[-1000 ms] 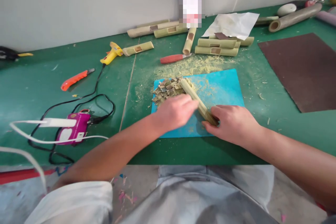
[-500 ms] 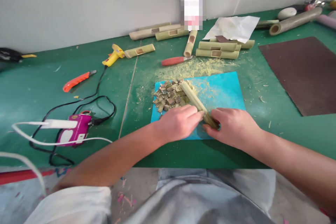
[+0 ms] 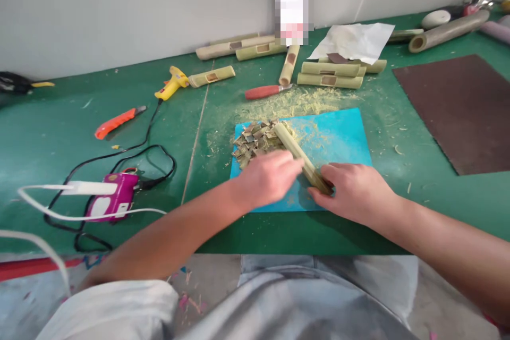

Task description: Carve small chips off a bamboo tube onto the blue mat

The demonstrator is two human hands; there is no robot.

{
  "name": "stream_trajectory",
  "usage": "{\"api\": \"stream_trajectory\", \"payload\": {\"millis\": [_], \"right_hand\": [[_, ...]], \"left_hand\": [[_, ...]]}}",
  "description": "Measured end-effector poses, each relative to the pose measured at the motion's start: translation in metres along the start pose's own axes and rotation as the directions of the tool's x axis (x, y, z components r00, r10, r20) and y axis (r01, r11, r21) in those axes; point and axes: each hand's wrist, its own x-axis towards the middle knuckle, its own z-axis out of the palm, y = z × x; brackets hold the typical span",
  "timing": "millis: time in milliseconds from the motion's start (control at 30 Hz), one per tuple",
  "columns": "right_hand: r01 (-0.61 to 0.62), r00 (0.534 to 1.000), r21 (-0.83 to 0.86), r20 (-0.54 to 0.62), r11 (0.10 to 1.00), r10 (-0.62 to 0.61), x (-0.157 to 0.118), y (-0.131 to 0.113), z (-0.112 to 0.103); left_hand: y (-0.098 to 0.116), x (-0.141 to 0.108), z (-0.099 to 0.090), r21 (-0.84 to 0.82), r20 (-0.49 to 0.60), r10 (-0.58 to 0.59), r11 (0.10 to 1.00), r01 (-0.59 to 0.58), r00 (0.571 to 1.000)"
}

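Bamboo tube [image 3: 292,143] diag., far end pointing L; R hand [image 3: 356,188] grips near end; L hand [image 3: 271,178] curled, hold unclear.

Single head-worn view, forward and down over both hands [image 3: 311,180], fairly near.

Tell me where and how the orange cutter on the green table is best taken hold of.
Probably by the middle of its orange handle, pinched across the long sides from above. The cutter lies flat, a long narrow body, with its metal blade end pointing right, toward the black cord. Coming in from the handle's left end should stay clear of that blade.
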Motion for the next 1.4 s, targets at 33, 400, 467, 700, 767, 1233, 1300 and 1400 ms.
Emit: {"api": "stream_trajectory", "payload": {"millis": [33, 400, 467, 700, 767, 1233, 1300, 1400], "right_hand": [[0.005, 1.000, 0.002, 0.003, 1.000, -0.005, 0.000, 0.000, 0.000], [0.000, 1.000, -0.013, -0.002, 1.000, 0.000, -0.001, 0.000, 0.000], [-0.012, 1.000, -0.023, -0.018, 1.000, 0.012, 0.000, 0.000, 0.000], [0.004, 1.000, -0.029, -0.009, 1.000, -0.004, -0.001, 0.001, 0.001], [-0.001, 1.000, -0.036, -0.015, 0.999, 0.001, -0.002, 0.001, 0.001], [0.062, 0.977, -0.114, -0.194, 0.992, -0.083, -0.007, 0.001, 0.003], [0.076, 0.967, -0.133, -0.233, 0.988, -0.105, -0.008, 0.001, 0.003], [0.073, 0.965, -0.139, -0.239, 0.988, -0.105, -0.008, 0.001, 0.005]], "left_hand": [[-0.001, -0.001, 0.000, -0.026, 0.017, 0.032, 0.999, -0.031, 0.999], [-0.007, 0.003, 0.000, 0.006, -0.038, 0.007, 1.000, -0.006, 0.999], [-0.007, 0.005, -0.001, 0.058, -0.086, -0.086, 0.994, 0.091, 0.993], [-0.005, 0.005, 0.001, -0.029, -0.041, -0.054, 0.998, 0.053, 0.998], [-0.009, 0.006, 0.002, -0.011, -0.111, -0.126, 0.992, 0.125, 0.986], [-0.040, 0.009, 0.011, 0.012, -0.134, -0.182, 0.983, 0.185, 0.974], [-0.041, 0.009, 0.012, 0.015, -0.152, -0.183, 0.982, 0.187, 0.971], [-0.039, 0.009, 0.011, 0.024, -0.188, -0.200, 0.978, 0.208, 0.962]]}}
